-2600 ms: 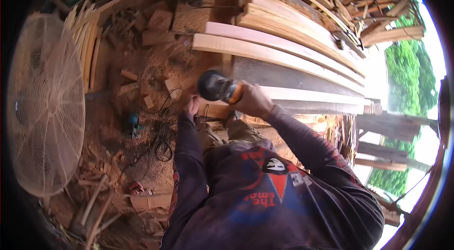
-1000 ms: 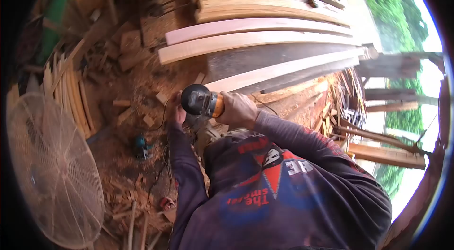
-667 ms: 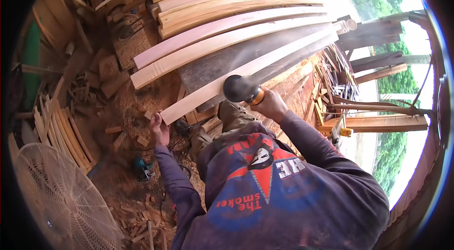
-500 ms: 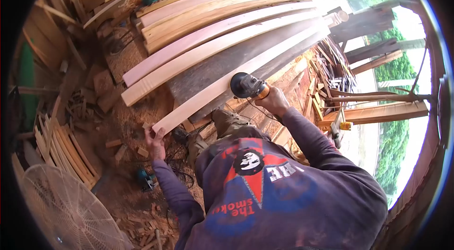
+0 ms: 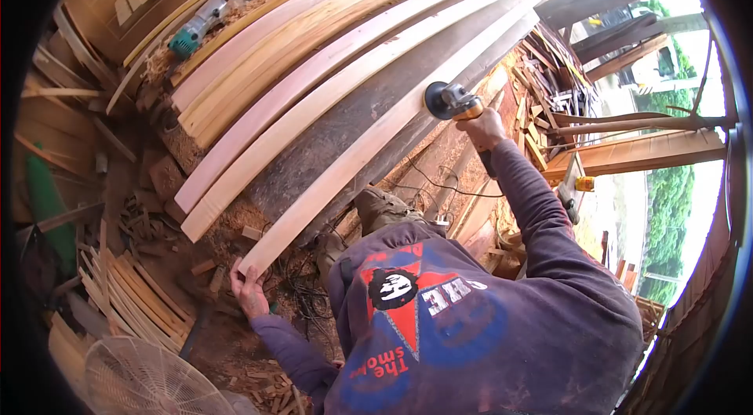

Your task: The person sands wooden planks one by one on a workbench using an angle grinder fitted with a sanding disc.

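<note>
The pale board (image 5: 361, 158) lay slantwise, near left to far right, the disc tool (image 5: 456, 101) at its edge; just right of it the right hand (image 5: 485, 131) had fingers wrapped round that tool, while the nearer left hand (image 5: 249, 291) touched the end, grip impossible to tell, and shirt lettering (image 5: 390, 366) read "The smok"!

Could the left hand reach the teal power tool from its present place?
Probably not: the left hand is at one end of a board, and several other boards lie between it and the teal power tool.
</note>
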The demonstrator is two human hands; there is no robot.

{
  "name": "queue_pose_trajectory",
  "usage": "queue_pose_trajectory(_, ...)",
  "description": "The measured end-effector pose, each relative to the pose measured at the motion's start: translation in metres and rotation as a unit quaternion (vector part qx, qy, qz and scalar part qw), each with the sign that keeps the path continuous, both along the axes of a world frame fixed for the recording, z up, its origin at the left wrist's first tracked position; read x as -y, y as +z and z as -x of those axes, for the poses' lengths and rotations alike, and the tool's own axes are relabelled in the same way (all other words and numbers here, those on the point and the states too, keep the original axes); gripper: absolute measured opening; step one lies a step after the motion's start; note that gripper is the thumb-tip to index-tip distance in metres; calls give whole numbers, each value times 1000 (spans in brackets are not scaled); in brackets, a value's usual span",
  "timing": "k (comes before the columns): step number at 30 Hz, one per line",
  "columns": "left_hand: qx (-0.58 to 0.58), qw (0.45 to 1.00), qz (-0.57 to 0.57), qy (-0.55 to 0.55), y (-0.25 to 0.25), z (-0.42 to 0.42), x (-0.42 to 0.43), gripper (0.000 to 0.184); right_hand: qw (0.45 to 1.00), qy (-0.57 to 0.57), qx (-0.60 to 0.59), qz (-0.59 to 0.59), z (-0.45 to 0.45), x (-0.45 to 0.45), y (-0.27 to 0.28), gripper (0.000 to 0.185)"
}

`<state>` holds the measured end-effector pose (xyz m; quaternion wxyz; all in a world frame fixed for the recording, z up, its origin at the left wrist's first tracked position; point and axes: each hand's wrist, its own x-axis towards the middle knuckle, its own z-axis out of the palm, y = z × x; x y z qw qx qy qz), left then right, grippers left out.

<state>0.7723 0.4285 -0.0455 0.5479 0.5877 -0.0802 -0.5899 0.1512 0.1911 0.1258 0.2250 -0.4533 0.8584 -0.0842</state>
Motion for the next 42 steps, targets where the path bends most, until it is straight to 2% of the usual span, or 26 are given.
queue_pose_trajectory(5, 51, 997, -42, -26, 19, 1, 7, 67, 1000, -27, -10, 6, 81, 47, -10, 34)
queue_pose_trajectory(6, 56, 996, -58, -26, 24, 3, 9, 68, 999, -43, 19, -2, 82, 59, 4, 34)
queue_pose_trajectory(9, 79, 993, -86, -32, 33, 7, 11, 71, 998, -43, 36, 25, 134, 99, -3, 34)
queue_pose_trajectory(11, 100, 991, -88, -15, 30, 11, 12, 71, 991, -80, 79, 72, 196, 127, -31, 35)
queue_pose_trajectory(12, 110, 989, -94, -12, 33, 14, 14, 71, 996, -83, 15, 28, 217, 144, -30, 40)
queue_pose_trajectory(13, 117, 988, -95, -17, 34, 16, 16, 71, 998, 5, -59, -31, 239, 158, -29, 42)
queue_pose_trajectory(15, 117, 988, -97, 6, 30, 18, 14, 71, 997, -78, -25, -5, 267, 181, -24, 46)
queue_pose_trajectory(17, 117, 988, -102, 16, 32, 18, 16, 72, 994, -106, 12, 21, 285, 193, -26, 53)
queue_pose_trajectory(18, 117, 986, -116, 18, 32, 17, 15, 73, 991, -123, 22, 48, 285, 194, -28, 44)
queue_pose_trajectory(21, 111, 985, -130, 20, 29, 11, 14, 75, 995, -92, 9, 31, 275, 184, -32, 45)
queue_pose_trajectory(25, 66, 991, -120, -7, 31, -3, 18, 78, 998, -40, 46, -9, 202, 149, -11, 42)
queue_pose_trajectory(29, 41, 985, -156, -67, 31, -28, 26, 70, 996, -2, 81, 23, 129, 107, -6, 43)
queue_pose_trajectory(31, 39, 977, -156, -141, 22, -45, 28, 70, 996, 9, 87, 19, 88, 89, 2, 41)
queue_pose_trajectory(33, 32, 975, -157, -156, 19, -57, 34, 68, 994, 24, 99, 38, 48, 71, 11, 38)
queue_pose_trajectory(35, 54, 954, -193, -222, 19, -60, 40, 65, 990, 58, 115, 63, 19, 53, 4, 39)
queue_pose_trajectory(39, 96, 927, -172, -319, 16, -66, 49, 63, 987, 80, 123, 61, -46, 21, 16, 37)
queue_pose_trajectory(42, 96, 919, -155, -349, 14, -69, 51, 66, 989, 81, 121, 27, -78, 2, -3, 37)
